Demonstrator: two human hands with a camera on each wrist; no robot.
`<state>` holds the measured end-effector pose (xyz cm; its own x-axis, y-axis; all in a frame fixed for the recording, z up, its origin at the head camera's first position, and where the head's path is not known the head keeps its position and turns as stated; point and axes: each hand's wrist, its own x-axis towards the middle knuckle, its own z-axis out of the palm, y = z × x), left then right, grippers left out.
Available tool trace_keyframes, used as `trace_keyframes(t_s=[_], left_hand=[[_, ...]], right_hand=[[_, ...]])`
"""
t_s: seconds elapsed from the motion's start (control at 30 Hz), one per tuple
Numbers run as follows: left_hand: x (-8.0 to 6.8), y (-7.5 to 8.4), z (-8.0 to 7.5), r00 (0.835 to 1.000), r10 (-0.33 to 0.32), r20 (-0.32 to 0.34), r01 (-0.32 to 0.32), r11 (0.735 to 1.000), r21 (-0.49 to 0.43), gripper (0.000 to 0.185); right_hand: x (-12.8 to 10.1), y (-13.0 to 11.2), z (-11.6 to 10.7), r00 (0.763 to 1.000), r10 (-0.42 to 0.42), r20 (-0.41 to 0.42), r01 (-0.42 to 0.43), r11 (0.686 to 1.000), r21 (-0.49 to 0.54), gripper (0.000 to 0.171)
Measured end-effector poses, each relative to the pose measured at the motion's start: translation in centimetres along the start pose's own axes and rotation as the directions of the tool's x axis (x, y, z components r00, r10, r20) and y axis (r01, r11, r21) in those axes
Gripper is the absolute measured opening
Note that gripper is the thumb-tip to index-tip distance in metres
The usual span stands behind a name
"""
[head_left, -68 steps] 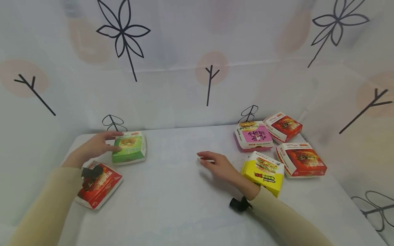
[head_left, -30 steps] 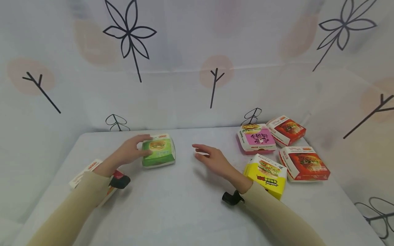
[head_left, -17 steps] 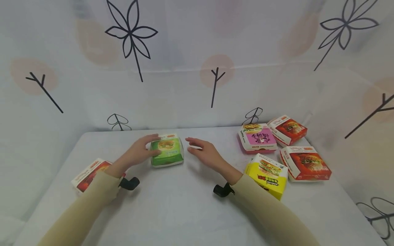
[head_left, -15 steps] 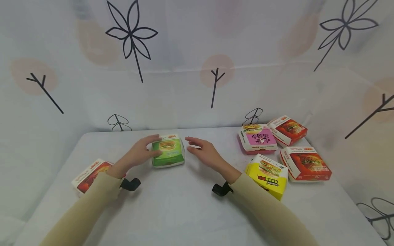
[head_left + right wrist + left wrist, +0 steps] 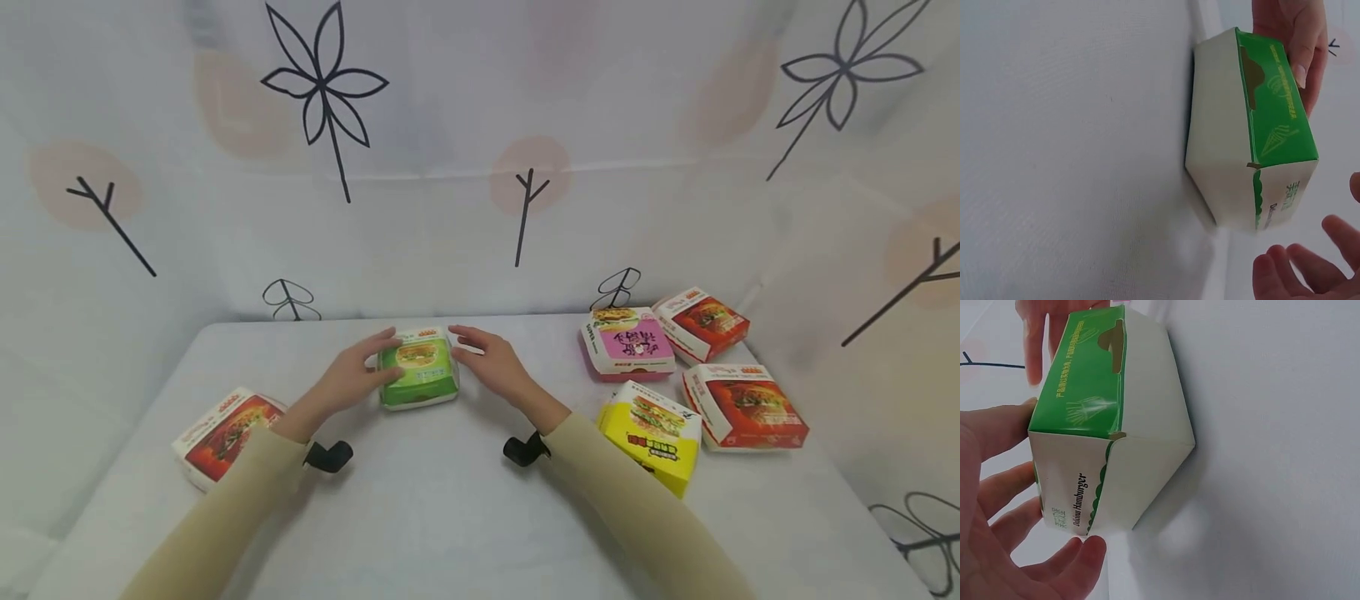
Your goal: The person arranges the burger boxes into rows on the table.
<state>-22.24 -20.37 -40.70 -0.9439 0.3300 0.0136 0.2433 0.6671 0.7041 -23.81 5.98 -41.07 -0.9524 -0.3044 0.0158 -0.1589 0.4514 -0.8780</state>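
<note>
The green burger box (image 5: 417,377) sits closed on the white table (image 5: 450,508), a little left of the middle and toward the far edge. The left hand (image 5: 352,379) is at its left side with the fingers lying against the lid edge and wall; in the left wrist view the box (image 5: 1107,425) stands between spread, nearly straight fingers, so that grip looks wide and flat, pressing and not pinching. The right hand (image 5: 489,367) is just beside the right side of the box, fingers relaxed and parted; whether they touch the cardboard yet I cannot tell, and in the right wrist view its fingertips (image 5: 1285,269) hover near the box corner (image 5: 1254,131).

To do this step well, both palms should likely meet opposite walls at the same height, low enough that the thin lid is not crushed, with even pressure so the box does not skew or slide on the cloth. The cardboard looks light and will probably dent under a hard squeeze.

Further out, a red box (image 5: 225,433) lies near the left edge. On the right, well apart from the hands, lie a yellow box (image 5: 651,433), a pink box (image 5: 626,342) and two more red boxes (image 5: 701,312) (image 5: 746,406). A patterned curtain (image 5: 480,150) hangs behind.
</note>
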Motion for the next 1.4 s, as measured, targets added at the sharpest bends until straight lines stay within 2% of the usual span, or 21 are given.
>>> trace_keyframes(t_s=[0.4,0.63,0.83,1.0,1.17,1.4], left_hand=[[0.1,0.2,1.0,0.999,0.001,-0.040,-0.003,0.999,-0.051,0.056],[0.4,0.4,1.7,0.999,-0.002,-0.045,-0.003,0.994,-0.108,0.056],[0.6,0.4,2.1,0.999,0.003,-0.054,-0.009,0.993,-0.118,0.056],[0.6,0.6,2.3,0.999,-0.010,-0.035,0.005,0.992,-0.125,0.061],[0.7,0.7,2.5,1.000,-0.012,-0.017,0.010,0.995,-0.102,0.077],[0.6,1.0,2.8,0.999,-0.010,-0.040,0.005,0.993,-0.120,0.079]], right_hand=[[1.5,0.4,0.6,1.000,0.013,0.010,-0.013,1.000,0.010,0.049],[2.1,0.5,0.9,1.000,0.019,0.012,-0.020,0.997,0.076,0.050],[2.3,0.6,1.0,1.000,0.017,0.019,-0.019,0.993,0.116,0.051],[2.7,1.2,1.2,0.999,0.029,0.026,-0.031,0.995,0.097,0.051],[2.7,1.4,1.3,0.999,0.029,0.016,-0.030,0.997,0.066,0.048],[2.1,1.1,1.2,1.000,0.027,0.003,-0.027,0.999,0.041,0.046]])
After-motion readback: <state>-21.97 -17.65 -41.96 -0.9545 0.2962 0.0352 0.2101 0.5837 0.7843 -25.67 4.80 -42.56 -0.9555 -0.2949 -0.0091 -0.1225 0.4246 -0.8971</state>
